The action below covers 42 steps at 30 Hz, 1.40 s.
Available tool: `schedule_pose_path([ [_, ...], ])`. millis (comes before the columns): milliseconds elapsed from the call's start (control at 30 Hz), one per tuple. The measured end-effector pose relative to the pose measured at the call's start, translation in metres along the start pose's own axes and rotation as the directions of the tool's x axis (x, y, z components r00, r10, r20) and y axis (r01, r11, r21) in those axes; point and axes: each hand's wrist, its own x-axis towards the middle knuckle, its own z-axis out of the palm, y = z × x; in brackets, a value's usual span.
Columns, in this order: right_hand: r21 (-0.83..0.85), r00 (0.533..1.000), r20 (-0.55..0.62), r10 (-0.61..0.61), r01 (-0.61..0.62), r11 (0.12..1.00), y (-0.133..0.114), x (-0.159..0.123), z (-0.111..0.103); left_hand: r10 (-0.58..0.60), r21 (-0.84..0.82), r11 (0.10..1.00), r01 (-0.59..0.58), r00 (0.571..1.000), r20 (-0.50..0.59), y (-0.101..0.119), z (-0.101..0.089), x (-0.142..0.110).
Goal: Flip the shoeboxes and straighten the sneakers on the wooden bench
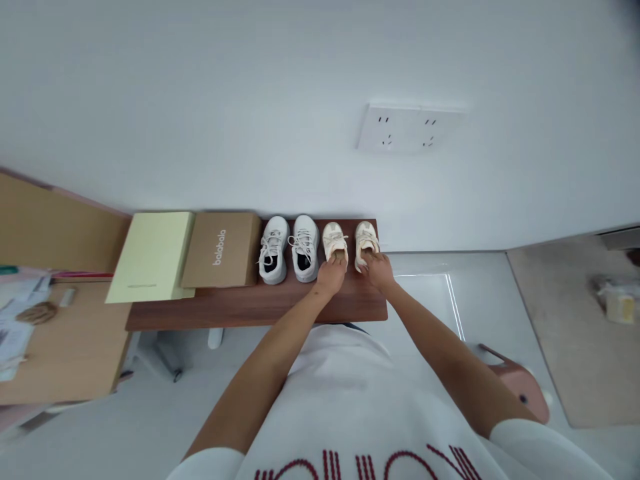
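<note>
At the right end of a narrow brown wooden bench [225, 307] stand two small cream sneakers, toes toward the wall. My left hand [331, 275] is closed on the heel of the left cream sneaker [333, 235], fingers reaching into its opening. In the same way my right hand [379, 272] grips the right cream sneaker [367, 233] at its heel; some of its fingertips are hidden inside. Left of them sit two larger white lace-up sneakers, a near one [303, 230] and a farther one [276, 230], side by side.
A brown "balabala" shoebox [220, 250] and a pale yellow box [153, 257] occupy the bench's left part. Behind rises a white wall with a socket panel [407, 130]. A wooden desk [85, 347] is at left, a pink stool-like object [523, 390] at lower right.
</note>
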Motion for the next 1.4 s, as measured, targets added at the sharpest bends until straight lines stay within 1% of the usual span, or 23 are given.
schedule_pose_path([
  [267, -0.026, 1.000, -0.002, -0.031, 0.031, 0.999, -0.007, 0.014, 0.008, -0.021, 0.003, 1.000, 0.021, 1.000, 0.012, -0.002, 0.006, 0.010],
  [467, -0.026, 0.998, 0.024, -0.052, 0.053, 0.998, -0.005, 0.017, 0.019, -0.024, 0.004, 1.000, 0.024, 1.000, 0.019, -0.007, 0.017, 0.016],
  [633, -0.026, 0.996, 0.085, -0.007, 0.009, 1.000, -0.007, 0.014, 0.028, -0.093, 0.011, 0.996, 0.092, 0.995, 0.045, -0.009, 0.029, 0.018],
  [733, -0.026, 0.993, 0.113, 0.018, -0.016, 1.000, -0.009, 0.012, 0.029, -0.106, 0.002, 0.994, 0.106, 0.992, 0.067, -0.010, 0.033, 0.017],
  [900, -0.017, 0.989, 0.145, 0.025, -0.023, 1.000, -0.011, 0.009, 0.025, -0.118, 0.013, 0.993, 0.118, 0.992, 0.053, -0.009, 0.032, 0.017],
  [1000, 0.004, 0.994, 0.105, 0.029, -0.029, 1.000, -0.013, 0.005, 0.021, -0.116, 0.005, 0.993, 0.116, 0.993, 0.022, -0.004, 0.026, 0.012],
  [1067, 0.037, 0.998, 0.045, 0.035, -0.037, 0.999, -0.014, -0.002, 0.018, -0.084, -0.045, 0.995, 0.083, 0.996, -0.021, -0.001, 0.021, 0.003],
  [1133, 0.088, 0.999, -0.015, 0.030, -0.028, 0.996, -0.014, -0.013, 0.017, -0.036, -0.125, 0.992, 0.026, 0.997, -0.073, 0.000, 0.016, -0.013],
  [1200, 0.144, 0.998, -0.057, 0.005, 0.003, 0.990, -0.015, -0.028, 0.018, -0.008, -0.213, 0.977, -0.015, 0.994, -0.107, -0.004, 0.016, -0.037],
  [1233, 0.171, 0.997, -0.072, -0.010, 0.022, 0.985, -0.015, -0.037, 0.020, -0.010, -0.256, 0.966, -0.018, 0.994, -0.108, -0.008, 0.017, -0.051],
  [1267, 0.194, 0.996, -0.085, -0.020, 0.036, 0.980, -0.016, -0.046, 0.022, -0.037, -0.300, 0.954, 0.006, 0.994, -0.099, -0.012, 0.019, -0.067],
  [1333, 0.236, 0.995, -0.100, -0.021, 0.044, 0.971, -0.017, -0.065, 0.027, -0.147, -0.370, 0.922, 0.111, 0.987, -0.071, -0.025, 0.026, -0.100],
  [1400, 0.278, 0.996, -0.092, 0.003, 0.023, 0.960, -0.019, -0.082, 0.032, -0.271, -0.424, 0.876, 0.229, 0.962, -0.040, -0.040, 0.034, -0.132],
])
